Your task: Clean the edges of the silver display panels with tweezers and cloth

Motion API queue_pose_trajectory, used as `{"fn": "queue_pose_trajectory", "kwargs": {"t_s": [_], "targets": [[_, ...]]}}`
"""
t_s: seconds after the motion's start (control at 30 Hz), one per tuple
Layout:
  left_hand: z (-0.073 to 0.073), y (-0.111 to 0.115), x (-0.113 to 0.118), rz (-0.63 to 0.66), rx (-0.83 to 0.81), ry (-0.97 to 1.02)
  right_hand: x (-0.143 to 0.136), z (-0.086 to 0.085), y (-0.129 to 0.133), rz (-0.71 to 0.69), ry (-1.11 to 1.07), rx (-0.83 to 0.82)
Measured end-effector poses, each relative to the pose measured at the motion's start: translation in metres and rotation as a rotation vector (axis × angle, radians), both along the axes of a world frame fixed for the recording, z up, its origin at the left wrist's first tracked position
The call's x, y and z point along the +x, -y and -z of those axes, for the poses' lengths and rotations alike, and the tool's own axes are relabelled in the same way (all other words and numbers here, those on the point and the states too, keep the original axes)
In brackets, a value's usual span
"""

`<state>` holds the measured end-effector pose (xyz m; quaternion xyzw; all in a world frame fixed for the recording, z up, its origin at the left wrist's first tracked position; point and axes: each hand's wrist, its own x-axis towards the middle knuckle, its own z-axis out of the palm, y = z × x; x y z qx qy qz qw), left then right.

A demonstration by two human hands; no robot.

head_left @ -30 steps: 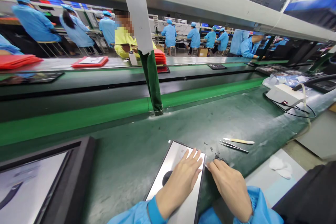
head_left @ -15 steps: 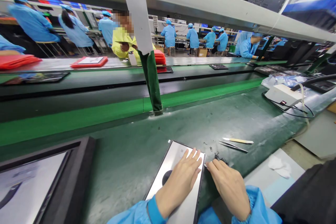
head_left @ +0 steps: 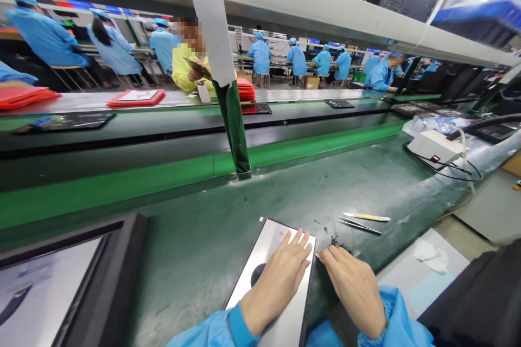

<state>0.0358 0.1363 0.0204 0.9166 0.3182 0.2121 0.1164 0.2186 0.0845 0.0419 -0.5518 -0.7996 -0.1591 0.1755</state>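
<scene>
A flat silver-white panel (head_left: 254, 252) with dark edges and a black round mark lies on the green bench. My left hand (head_left: 280, 276) rests flat on it, fingers stretched. At the panel's right edge my right hand (head_left: 350, 284) is closed, its fingertips pinched on something small that I cannot make out. Small black scraps (head_left: 335, 241) lie just beyond my right fingers. Further up on the right are metal tweezers (head_left: 360, 225) and a yellow-handled blade tool (head_left: 367, 217).
A dark foam frame (head_left: 122, 276) holding another panel is at the left. A green-wrapped post (head_left: 234, 130) stands behind the bench. A white box (head_left: 434, 146) with cables sits at the right. People in blue work beyond the conveyor.
The view has shifted slightly. Both my hands keep nearly the same place at the panel. Across the line, the person in yellow has raised a dark flat item, and dark devices on the conveyor have moved right.
</scene>
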Motion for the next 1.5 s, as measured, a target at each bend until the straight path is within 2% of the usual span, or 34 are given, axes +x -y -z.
{"fn": "queue_pose_trajectory", "kwargs": {"t_s": [0.27, 0.8, 1.03, 1.23, 1.5], "targets": [[-0.0015, 0.0002, -0.0007, 0.004, -0.007, 0.03, 0.0011, -0.0014, 0.0013, -0.002, 0.01, -0.011], [0.0054, -0.0008, -0.0017, -0.002, 0.022, 0.066, 0.0011, -0.0005, -0.0009, 0.004, -0.014, -0.012], [0.0018, -0.0006, -0.0014, 0.003, 0.019, 0.047, 0.002, 0.0007, -0.0019, 0.005, -0.016, -0.033], [0.0051, -0.0005, -0.0016, -0.009, 0.017, 0.077, 0.0061, 0.0018, -0.0026, 0.033, -0.104, -0.031], [0.0022, -0.001, -0.0019, 0.003, -0.003, 0.057, 0.0021, 0.0, 0.0, 0.005, -0.069, -0.01]]}}
